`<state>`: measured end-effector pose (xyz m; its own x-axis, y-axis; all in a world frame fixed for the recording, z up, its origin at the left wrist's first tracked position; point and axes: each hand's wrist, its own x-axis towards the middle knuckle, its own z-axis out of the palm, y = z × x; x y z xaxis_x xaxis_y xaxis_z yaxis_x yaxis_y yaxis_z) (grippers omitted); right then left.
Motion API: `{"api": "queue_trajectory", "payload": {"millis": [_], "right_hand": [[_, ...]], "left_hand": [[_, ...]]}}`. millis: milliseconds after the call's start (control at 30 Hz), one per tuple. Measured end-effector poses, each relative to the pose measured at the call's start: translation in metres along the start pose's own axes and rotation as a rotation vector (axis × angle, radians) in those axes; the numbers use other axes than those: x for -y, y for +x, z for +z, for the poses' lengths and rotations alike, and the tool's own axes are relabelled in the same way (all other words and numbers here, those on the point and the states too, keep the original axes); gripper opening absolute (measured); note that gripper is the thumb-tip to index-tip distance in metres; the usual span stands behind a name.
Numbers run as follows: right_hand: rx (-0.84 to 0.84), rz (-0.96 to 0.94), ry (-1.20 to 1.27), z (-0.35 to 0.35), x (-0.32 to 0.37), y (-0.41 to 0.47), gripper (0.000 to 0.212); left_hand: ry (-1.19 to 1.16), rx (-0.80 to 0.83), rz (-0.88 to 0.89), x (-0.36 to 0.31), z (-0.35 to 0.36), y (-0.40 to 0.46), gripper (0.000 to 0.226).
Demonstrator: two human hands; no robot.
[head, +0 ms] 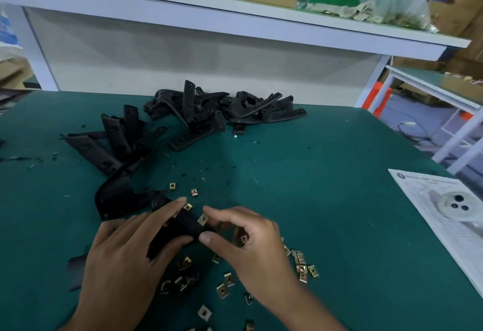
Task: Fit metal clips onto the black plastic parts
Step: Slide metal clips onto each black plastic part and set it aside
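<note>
Holding the black plastic part near the bench's front edge, the left hand grips its stiff, light body; the right hand pinches a small, slippery-looking metal clip at its end.

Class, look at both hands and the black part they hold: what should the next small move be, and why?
Probably the right hand pushes the metal clip fully onto the edge of the black part, which the left hand grips; the clip seems to sit at that edge, under the fingertips.
</note>
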<state>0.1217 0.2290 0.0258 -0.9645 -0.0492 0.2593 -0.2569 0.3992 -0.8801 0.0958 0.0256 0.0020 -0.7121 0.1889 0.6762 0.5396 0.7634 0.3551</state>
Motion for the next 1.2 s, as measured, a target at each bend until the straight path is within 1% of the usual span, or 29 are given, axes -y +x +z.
{"api": "queue_trajectory", "payload": {"millis": [100, 233, 367, 467, 600, 667, 733, 833, 900, 1067, 1200], "right_hand": [[-0.073, -0.116, -0.094, 0.004, -0.003, -0.003, 0.038], [-0.091, -0.160, -0.102, 0.001, -0.003, -0.003, 0.038], [0.021, -0.121, -0.065, 0.000, -0.001, -0.001, 0.035], [0.027, -0.121, -0.074, 0.003, -0.001, -0.003, 0.036], [0.068, -0.092, -0.092, 0.005, 0.000, -0.004, 0.044], [0.046, -0.091, -0.099, 0.007, 0.001, -0.004, 0.042], [-0.027, -0.089, -0.092, 0.005, 0.002, -0.003, 0.034], [-0.070, -0.090, -0.102, 0.002, 0.002, -0.002, 0.030], [-0.049, -0.084, -0.131, 0.000, 0.002, 0.000, 0.028], [0.067, -0.075, -0.169, -0.005, -0.001, 0.004, 0.022], [0.158, -0.068, -0.174, -0.015, -0.003, 0.006, 0.021]], "left_hand": [[-0.018, 0.002, -0.019, -0.002, -0.002, 0.000, 0.050], [-0.045, -0.020, -0.031, -0.007, -0.005, 0.002, 0.048], [-0.067, -0.022, -0.020, -0.006, -0.009, 0.001, 0.046], [-0.057, -0.042, -0.030, -0.007, -0.009, 0.000, 0.046], [-0.050, -0.067, -0.071, -0.009, -0.009, 0.000, 0.044], [-0.060, -0.035, -0.106, -0.012, -0.009, 0.000, 0.044], [-0.085, 0.014, -0.154, -0.016, -0.010, -0.001, 0.042], [-0.176, 0.059, -0.223, -0.016, -0.011, -0.002, 0.037], [-0.257, 0.069, -0.245, -0.014, -0.011, -0.001, 0.030], [-0.409, 0.108, -0.289, -0.014, -0.016, 0.004, 0.027], [-0.540, 0.169, -0.395, -0.017, -0.018, 0.003, 0.025]]}}
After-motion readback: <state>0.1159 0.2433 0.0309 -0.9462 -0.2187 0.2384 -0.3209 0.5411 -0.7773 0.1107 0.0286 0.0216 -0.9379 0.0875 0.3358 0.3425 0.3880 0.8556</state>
